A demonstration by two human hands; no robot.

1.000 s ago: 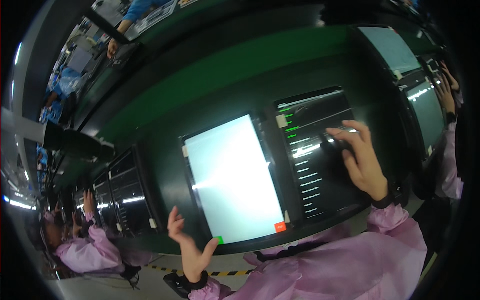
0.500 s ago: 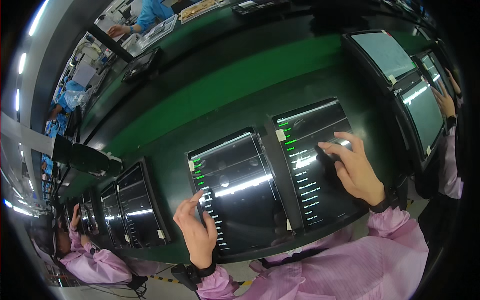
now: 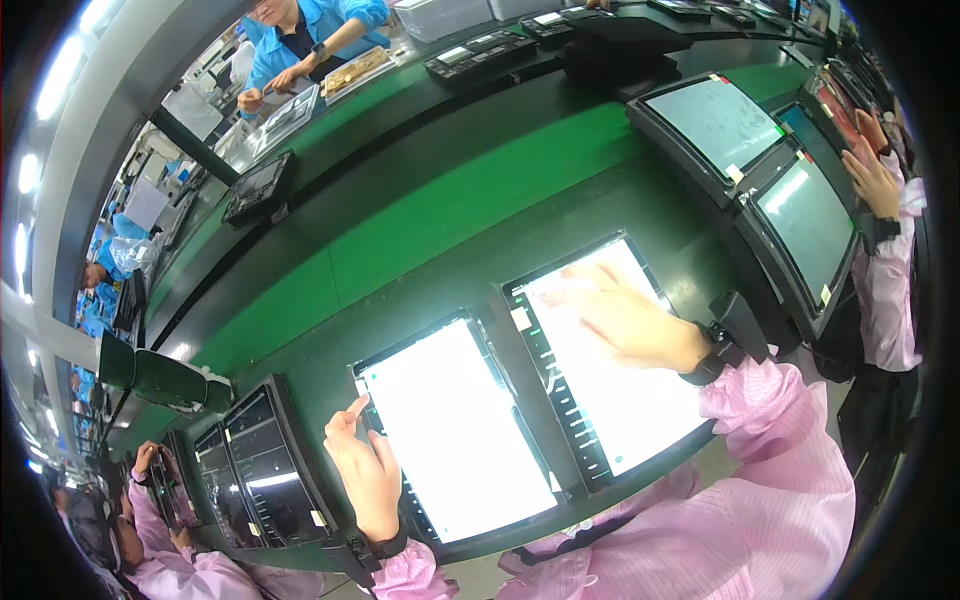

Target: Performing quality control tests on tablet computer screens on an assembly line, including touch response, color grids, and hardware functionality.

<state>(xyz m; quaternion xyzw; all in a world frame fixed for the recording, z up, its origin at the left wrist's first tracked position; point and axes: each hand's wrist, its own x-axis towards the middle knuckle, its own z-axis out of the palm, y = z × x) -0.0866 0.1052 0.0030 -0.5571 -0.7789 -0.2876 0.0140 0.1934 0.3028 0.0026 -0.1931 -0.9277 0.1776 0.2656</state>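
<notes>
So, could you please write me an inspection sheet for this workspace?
Surface: dark green work surface, with a brighter green strip along it.
Job's things: left tablet and right tablet, both screens glowing largely white.
Clutter: pale-screened tablets at right; dark-screened tablets at left.
Left hand: at the left tablet's left edge; contact unclear.
Right hand: over the right tablet's upper part, blurred; contact unclear.
Cables: nothing clearly seen.
Surroundings: co-worker in blue opposite; pink-sleeved co-workers on both sides.
</notes>
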